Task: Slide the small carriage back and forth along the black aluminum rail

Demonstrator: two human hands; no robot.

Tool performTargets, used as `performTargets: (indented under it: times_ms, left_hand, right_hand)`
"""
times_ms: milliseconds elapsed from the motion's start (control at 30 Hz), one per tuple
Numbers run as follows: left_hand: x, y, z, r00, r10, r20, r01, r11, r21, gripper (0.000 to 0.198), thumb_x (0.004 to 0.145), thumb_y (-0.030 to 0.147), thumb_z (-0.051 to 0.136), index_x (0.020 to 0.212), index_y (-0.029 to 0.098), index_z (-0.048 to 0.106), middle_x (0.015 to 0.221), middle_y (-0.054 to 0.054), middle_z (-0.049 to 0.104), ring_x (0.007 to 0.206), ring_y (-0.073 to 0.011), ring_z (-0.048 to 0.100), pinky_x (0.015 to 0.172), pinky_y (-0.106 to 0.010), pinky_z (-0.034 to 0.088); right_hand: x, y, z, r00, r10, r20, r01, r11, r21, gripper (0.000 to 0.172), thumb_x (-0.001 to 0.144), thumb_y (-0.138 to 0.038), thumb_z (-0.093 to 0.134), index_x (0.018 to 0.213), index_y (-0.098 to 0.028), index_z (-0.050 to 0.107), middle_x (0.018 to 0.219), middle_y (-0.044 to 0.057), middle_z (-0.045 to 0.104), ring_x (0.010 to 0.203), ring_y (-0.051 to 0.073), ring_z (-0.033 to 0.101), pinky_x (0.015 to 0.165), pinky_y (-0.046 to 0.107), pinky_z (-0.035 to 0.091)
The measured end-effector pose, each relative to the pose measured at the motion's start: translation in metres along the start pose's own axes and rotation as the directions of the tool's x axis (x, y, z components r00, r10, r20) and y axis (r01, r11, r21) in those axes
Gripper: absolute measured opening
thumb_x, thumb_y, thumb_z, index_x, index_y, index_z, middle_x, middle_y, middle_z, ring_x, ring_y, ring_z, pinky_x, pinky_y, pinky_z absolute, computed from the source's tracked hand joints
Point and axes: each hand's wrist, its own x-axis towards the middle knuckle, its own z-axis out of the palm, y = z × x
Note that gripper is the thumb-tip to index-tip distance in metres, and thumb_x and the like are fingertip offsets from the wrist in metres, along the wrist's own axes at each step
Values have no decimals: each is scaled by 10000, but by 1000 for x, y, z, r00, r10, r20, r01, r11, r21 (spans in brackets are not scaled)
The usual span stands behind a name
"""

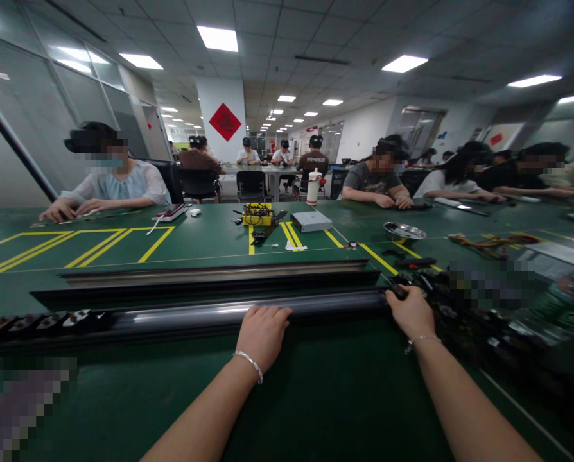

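Observation:
A long, glossy black bar (pixel 185 316) lies sideways across the green table. My left hand (pixel 264 337) rests over its middle with the fingers wrapped round the far side. At the bar's right end, my right hand (pixel 412 312) is closed in a pinch on a small black part (pixel 399 292), mostly covered by the fingers. Whether that part touches the bar is unclear. Several black pieces with brownish metal bits (pixel 41 322) sit in a row on the bar's left end. Behind it lie two more long strips, one black (pixel 210 287) and one with a pale face (pixel 210 274).
Many dark parts (pixel 460 314) are heaped to the right, beside a green-labelled plastic bottle (pixel 564 301). Farther back are a metal bowl (pixel 404 231), a white box (pixel 311 222), a yellow holder with cables (pixel 258 214) and a white cup (pixel 314 187). Co-workers sit across the table.

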Motion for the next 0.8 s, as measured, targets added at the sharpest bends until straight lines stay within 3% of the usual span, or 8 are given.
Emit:
performTargets:
  times_ms: [800]
  left_hand:
    - [0,0,0,1000,3,-1,-3,1000,-5,251,839,228,399,1054,282,517,901,-5,626,845,-168,545,763,-333,333]
  right_hand:
    - [-1,-2,-2,1000,-6,-29,7,999,46,424,712,-417,474,1065,-182,484,942,110,594,820,251,570,706,346,425]
